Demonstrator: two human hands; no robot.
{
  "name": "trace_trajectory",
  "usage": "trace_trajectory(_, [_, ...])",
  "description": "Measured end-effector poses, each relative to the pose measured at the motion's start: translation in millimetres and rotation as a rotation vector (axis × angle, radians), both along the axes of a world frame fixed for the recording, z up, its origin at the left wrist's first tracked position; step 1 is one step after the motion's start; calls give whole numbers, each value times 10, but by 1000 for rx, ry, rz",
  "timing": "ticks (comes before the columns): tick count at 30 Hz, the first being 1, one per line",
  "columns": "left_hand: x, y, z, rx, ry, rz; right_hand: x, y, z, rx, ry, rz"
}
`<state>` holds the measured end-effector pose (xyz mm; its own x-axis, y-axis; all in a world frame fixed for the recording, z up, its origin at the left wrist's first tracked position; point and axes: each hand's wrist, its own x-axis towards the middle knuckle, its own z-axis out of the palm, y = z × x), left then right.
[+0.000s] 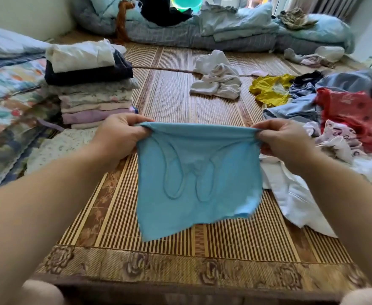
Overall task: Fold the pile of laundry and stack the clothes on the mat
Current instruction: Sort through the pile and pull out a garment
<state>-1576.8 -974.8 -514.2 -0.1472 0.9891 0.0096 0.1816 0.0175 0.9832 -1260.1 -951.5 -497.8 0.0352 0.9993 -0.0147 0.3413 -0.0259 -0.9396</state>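
The left hand (pixel 116 134) and right hand (pixel 287 139) each pinch a top corner of the blue top (pixel 198 181), which hangs between them above the mat (pixel 171 102). The folded stack (pixel 92 84) sits beyond the left hand; the unfolded pile (pixel 334 113) lies beyond the right.

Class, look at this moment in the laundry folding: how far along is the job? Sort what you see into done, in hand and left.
Done: a tall stack of folded clothes stands on the mat at the left. In hand: the left hand and right hand pinch the top corners of a blue garment, held up above the mat. Left: a crumpled white garment mid-mat and a loose pile of unfolded clothes at the right.
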Motion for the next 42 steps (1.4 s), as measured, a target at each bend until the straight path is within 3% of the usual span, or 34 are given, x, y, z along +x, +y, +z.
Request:
trace_trajectory(5, [18, 48, -385, -19, 477, -73, 103, 24, -397, 13, -296, 79])
trace_trajectory(10, [15, -170, -408, -36, 705, -296, 212, -77, -429, 18, -550, 215])
trace_trajectory(15, [31, -393, -366, -138, 890, -656, 372, -187, -325, -215, -913, 549])
trace_trajectory(18, [-10, -450, -374, -244, 1022, -753, 372, -232, -315, -396, -1001, 653])
trace_trajectory(20, [-31, -447, -358, -337, 943, -737, 319, -189, -373, -310, -1000, 576])
trace_trajectory(23, [-29, -353, -406, -302, 846, -495, 149, -128, -482, -122, -1049, 377])
trace_trajectory(25, [-26, -265, -490, -255, 956, -327, 93, -97, -610, -159, -1195, 369])
trace_trajectory(27, [-26, -226, -593, -343, 1099, -281, 60, -92, -685, -196, -1249, 347])
trace_trajectory(30, [32, -251, -646, -405, 1125, -282, 48, -111, -680, -219, -1111, 315])
trace_trajectory(34, [125, -256, -612, -376, 1002, -329, 50, -164, -645, -216, -924, 250])
trace_trajectory(36, [153, -246, -540, -377, 764, -282, 34, -185, -579, -247, -714, 169])
trace_trajectory(39, [262, -281, -338, -365, 255, -235, -77, -211, -412, -281, -376, 104])
trace_trajectory(42, [473, -332, -142, -301, 60, -261, -318, -314, -213, -331, -17, 143])
